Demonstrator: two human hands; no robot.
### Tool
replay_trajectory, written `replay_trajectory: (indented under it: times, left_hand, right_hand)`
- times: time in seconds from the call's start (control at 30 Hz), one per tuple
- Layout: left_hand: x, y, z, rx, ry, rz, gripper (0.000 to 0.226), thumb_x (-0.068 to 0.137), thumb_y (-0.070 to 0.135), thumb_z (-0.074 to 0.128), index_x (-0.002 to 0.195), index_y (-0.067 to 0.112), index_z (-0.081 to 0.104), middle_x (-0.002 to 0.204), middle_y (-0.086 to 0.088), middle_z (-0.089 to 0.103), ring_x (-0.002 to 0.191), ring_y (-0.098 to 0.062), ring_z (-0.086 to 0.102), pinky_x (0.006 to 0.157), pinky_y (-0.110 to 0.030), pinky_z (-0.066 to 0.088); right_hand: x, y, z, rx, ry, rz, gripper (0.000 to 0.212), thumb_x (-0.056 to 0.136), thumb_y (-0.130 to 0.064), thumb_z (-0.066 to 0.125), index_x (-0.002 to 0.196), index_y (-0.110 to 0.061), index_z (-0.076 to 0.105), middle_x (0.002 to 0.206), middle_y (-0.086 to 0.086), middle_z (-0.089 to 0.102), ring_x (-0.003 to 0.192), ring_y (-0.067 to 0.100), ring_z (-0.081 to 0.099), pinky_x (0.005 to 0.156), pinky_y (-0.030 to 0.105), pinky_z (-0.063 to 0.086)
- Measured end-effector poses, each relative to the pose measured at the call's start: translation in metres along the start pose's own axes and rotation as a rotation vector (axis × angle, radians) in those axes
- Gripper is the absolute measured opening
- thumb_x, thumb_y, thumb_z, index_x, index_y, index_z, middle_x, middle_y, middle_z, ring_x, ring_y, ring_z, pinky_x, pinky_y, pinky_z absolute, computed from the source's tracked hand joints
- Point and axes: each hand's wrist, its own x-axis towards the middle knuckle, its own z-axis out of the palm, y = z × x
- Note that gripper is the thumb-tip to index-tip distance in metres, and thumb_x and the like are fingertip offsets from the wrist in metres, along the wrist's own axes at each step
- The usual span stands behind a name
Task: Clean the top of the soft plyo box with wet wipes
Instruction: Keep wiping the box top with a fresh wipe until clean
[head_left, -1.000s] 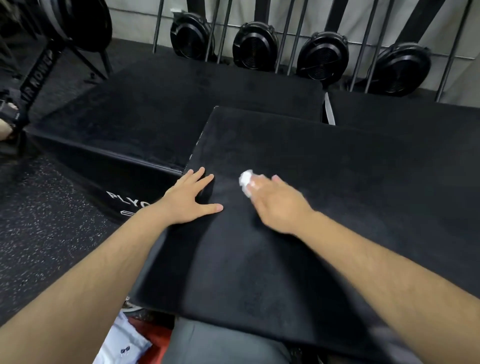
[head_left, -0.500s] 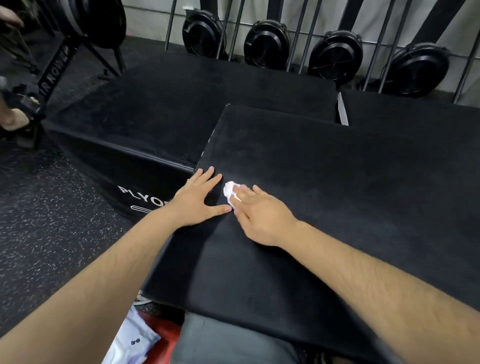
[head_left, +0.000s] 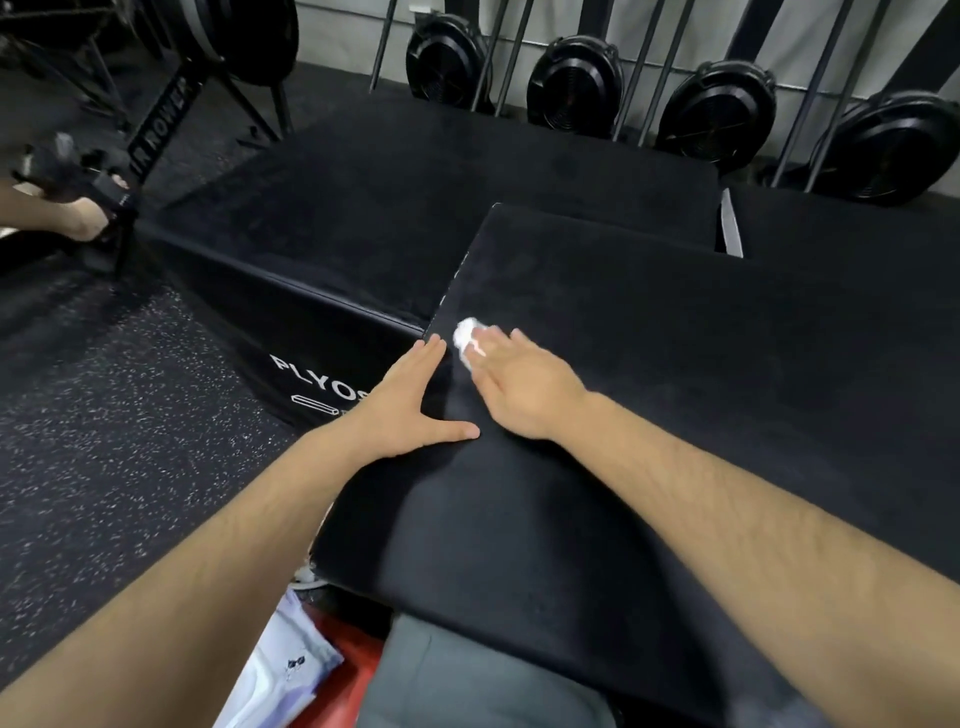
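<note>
Speckled rubber gym floor (head_left: 104, 415). By the near-left corner of the soft plyo box (head_left: 675, 415) sits a white pack (head_left: 280, 660); its contents are not visible. Left hand (head_left: 405, 405) lies flat over the box's left edge, fingers straight and together, gripping nothing. Right hand (head_left: 524, 384), fingers extended, presses the bunched wet wipe (head_left: 464, 332) onto the top, just inside the left edge, beside the left fingertips. At 0.5 s ago the wipe was level with the left thumb; it is now farther along that edge. Wipe is blurred, long axis roughly near-to-far, parallel to the left edge. Beyond is a lower box (head_left: 363, 208) marked PLYOS.
</note>
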Motion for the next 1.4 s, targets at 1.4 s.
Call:
replay_trajectory:
  times: [1.4]
  left_hand:
    - [-0.038,0.053,0.047,0.079,-0.175,0.012,0.091,0.075,0.023,0.058,0.158,0.022,0.022,0.162,0.017,0.014,0.15,-0.006,0.008,0.124,-0.032,0.013]
  right_hand:
    - [-0.114,0.025,0.004,0.014,0.047,0.209,0.054,0.107,-0.025,0.018,0.161,-0.029,0.013,0.166,-0.013,0.018,0.152,0.014,0.022,0.126,0.033,0.005]
